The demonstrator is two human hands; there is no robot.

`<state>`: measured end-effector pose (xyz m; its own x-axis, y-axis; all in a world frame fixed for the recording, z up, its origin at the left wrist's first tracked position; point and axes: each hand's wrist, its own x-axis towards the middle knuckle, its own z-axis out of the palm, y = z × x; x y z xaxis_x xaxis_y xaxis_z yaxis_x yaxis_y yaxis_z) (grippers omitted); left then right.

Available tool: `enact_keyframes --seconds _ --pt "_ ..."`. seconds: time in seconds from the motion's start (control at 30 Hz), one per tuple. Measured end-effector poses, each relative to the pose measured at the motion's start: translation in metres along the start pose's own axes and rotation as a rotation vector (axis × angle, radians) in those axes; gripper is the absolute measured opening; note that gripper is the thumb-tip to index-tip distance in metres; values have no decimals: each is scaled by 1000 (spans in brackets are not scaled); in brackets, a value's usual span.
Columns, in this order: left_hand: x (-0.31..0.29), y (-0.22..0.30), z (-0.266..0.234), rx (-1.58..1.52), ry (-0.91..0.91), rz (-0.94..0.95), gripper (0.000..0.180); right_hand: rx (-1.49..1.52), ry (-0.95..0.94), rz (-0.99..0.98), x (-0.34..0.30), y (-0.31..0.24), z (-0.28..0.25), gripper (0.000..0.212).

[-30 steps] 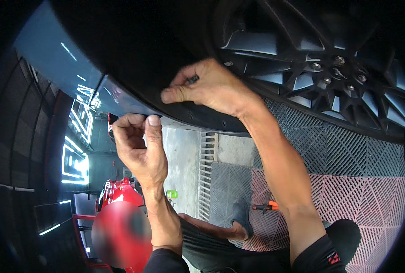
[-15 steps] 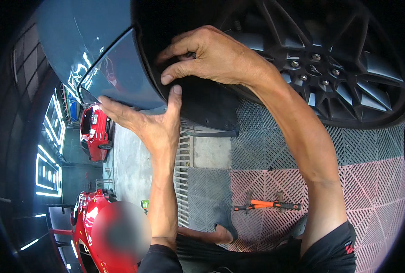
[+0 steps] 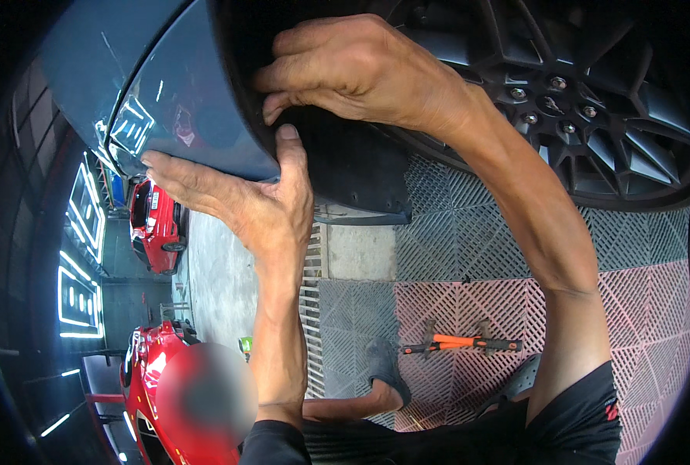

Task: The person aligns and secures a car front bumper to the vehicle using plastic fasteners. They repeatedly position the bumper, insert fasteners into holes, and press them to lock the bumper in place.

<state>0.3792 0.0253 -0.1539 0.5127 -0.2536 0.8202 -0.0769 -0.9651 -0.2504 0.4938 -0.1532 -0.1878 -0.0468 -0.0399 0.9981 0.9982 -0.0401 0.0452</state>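
Observation:
A glossy blue-grey car body panel (image 3: 205,93) with a dark wheel-arch edge fills the upper left. My left hand (image 3: 263,194) is open against its lower end, fingers stretched along the bottom edge and thumb raised by the arch edge. Just above that thumb, my right hand (image 3: 353,70) reaches into the dark wheel arch, its fingers bent and closed toward the thumb. Whatever lies between those fingertips is lost in shadow. A black liner flap (image 3: 360,178) hangs below the right hand.
A dark multi-spoke wheel (image 3: 554,101) stands at upper right. Two hammer-like tools with orange-and-black handles (image 3: 461,341) lie on grey and pink floor grating (image 3: 624,325). Red cars (image 3: 159,225) are parked at left, near a person with a blurred head (image 3: 205,399).
Both hands have shifted slightly left and up in the picture. My right fingers have closed more toward the thumb. The panel appears larger, and the view has moved a little.

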Motion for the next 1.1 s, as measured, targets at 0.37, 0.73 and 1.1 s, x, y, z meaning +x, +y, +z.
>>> enact_keyframes --seconds 0.37,0.73,1.1 --pt "-4 1 -3 -209 -14 -101 135 172 252 352 -23 -41 18 25" --pt "-18 -14 11 -29 -16 -20 145 231 193 632 -11 -60 6 26" --pt "-17 -8 7 -28 -30 -15 147 249 2 800 8 -63 -12 28"
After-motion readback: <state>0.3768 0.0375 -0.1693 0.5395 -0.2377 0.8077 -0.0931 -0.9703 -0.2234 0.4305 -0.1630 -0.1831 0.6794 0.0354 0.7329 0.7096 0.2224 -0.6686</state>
